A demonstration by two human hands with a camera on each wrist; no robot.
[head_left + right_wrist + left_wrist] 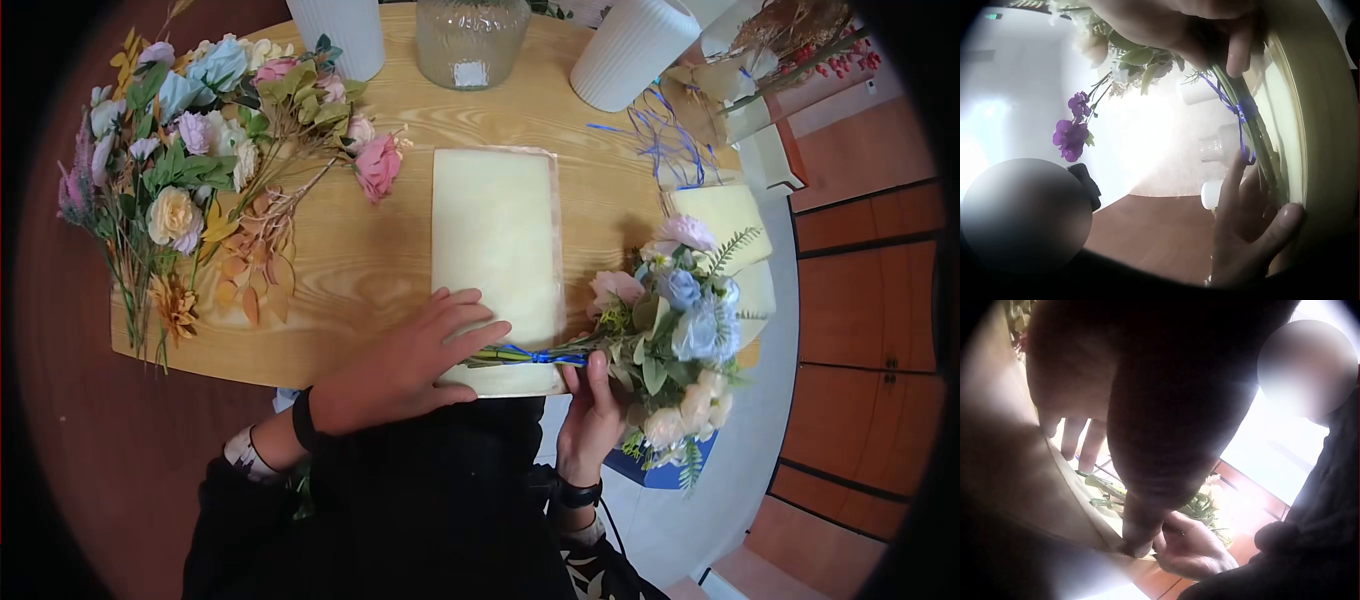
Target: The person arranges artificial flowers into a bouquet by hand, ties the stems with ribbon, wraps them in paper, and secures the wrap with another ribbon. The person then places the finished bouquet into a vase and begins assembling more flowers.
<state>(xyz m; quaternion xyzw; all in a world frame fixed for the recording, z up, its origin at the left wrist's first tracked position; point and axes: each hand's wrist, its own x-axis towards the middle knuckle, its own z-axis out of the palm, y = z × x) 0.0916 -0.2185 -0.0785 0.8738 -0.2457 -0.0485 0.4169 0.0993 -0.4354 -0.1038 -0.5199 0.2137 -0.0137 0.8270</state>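
A bouquet of artificial flowers (pixel 705 330), in blue, pink and cream, lies across the near end of a stack of cream wrapping paper (pixel 495 235). Its heads extend past the paper's right side. Blue ribbon (pixel 545 357) is tied round the green stems (pixel 1263 140). My right hand (pixel 590 415) holds the bouquet just below the blooms, thumb on top of the stems. From the left, my left hand (pixel 410 350) rests on the paper with fingers spread around the stem ends. The right wrist view shows this left hand (pixel 1247 231) beside the lower stems.
Loose artificial flowers (pixel 195 150) cover the table's left part. Along the back stand a glass vase (pixel 472 40) and two white ribbed vases, one left (pixel 345 35) and one right (pixel 635 52). Blue ribbon strands (pixel 665 140) and more cream paper (pixel 725 225) lie at the right.
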